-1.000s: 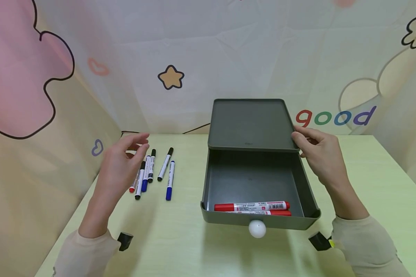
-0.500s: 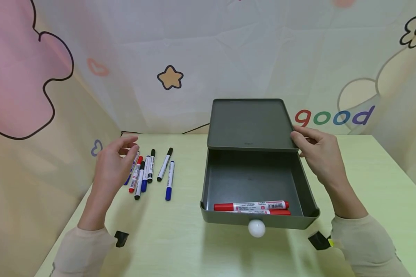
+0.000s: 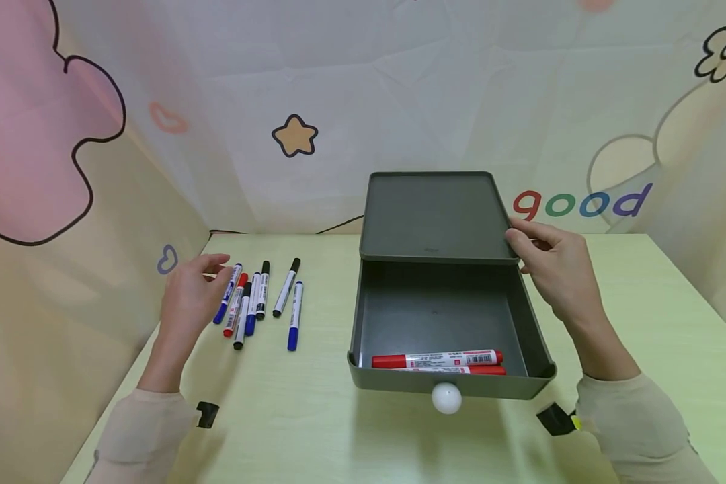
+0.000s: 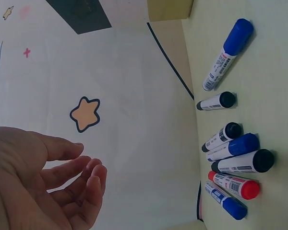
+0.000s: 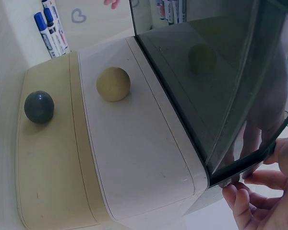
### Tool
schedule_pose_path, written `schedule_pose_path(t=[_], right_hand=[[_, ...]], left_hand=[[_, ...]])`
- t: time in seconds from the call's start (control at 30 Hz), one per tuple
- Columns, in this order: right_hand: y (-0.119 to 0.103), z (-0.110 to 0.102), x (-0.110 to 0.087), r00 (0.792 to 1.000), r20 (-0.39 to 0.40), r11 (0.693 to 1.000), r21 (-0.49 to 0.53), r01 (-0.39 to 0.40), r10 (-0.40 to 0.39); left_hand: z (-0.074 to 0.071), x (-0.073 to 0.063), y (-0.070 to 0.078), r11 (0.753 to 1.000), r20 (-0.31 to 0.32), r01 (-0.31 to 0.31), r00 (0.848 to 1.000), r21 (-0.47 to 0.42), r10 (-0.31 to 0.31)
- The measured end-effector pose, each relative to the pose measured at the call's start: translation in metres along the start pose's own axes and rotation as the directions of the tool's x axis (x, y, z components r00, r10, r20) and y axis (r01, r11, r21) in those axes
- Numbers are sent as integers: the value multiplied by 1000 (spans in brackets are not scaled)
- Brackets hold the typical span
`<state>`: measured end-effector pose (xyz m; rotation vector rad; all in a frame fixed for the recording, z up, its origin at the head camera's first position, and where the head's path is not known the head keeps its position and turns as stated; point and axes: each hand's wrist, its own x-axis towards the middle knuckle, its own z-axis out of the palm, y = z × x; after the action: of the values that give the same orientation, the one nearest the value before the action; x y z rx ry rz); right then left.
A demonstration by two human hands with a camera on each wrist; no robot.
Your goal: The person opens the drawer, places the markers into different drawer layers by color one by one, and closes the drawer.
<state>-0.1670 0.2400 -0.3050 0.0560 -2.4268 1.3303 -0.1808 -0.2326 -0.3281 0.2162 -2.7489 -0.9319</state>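
Note:
My left hand (image 3: 187,292) is beside the leftmost blue marker (image 3: 226,296), its fingers loosely bent and holding nothing; the left wrist view shows a gap between thumb and fingers. Several whiteboard markers with blue, red and black caps lie there, among them a black one (image 3: 286,289) and a blue one (image 3: 295,316) set apart. On the right, my right hand (image 3: 556,269) grips the front right corner of the drawer cabinet's grey top (image 3: 435,215). Below that top, a grey drawer (image 3: 435,302) with a white knob (image 3: 446,398) is pulled out. Two red markers (image 3: 438,359) lie inside along its front wall.
Under the pulled-out drawer, the right wrist view shows a white drawer front (image 5: 144,163) with a yellowish knob (image 5: 114,84) and a cream one (image 5: 53,172) with a dark knob (image 5: 39,107). A printed cloth (image 3: 339,81) hangs behind the pale table (image 3: 266,417).
My left hand has shifted left and slightly down, uncovering the blue and red markers at the left of the group. The right hand and the drawer have stayed put.

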Motion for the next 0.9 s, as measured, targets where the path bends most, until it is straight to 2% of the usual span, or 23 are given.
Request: schedule_pose_path(t=[0.27,0.5,0.77,0.9], right_hand=[[0,0,0,1000,-2,1000,5,4,-4],[0,0,0,1000,-4,1000,2,6,-6],[-1,1,-1,1000,-4,1000,7,10,-10],[-1,1,-1,1000,-5,1000,8,13,-13]], left_hand=[[13,12,-18,996,31,85,996,35,-86],[26,19,-34,996,57,81,995,45,-84],[34,22,-46,990,71,129,989,62,-133],[37,25,-52,980,103,172,978,99,-182]])
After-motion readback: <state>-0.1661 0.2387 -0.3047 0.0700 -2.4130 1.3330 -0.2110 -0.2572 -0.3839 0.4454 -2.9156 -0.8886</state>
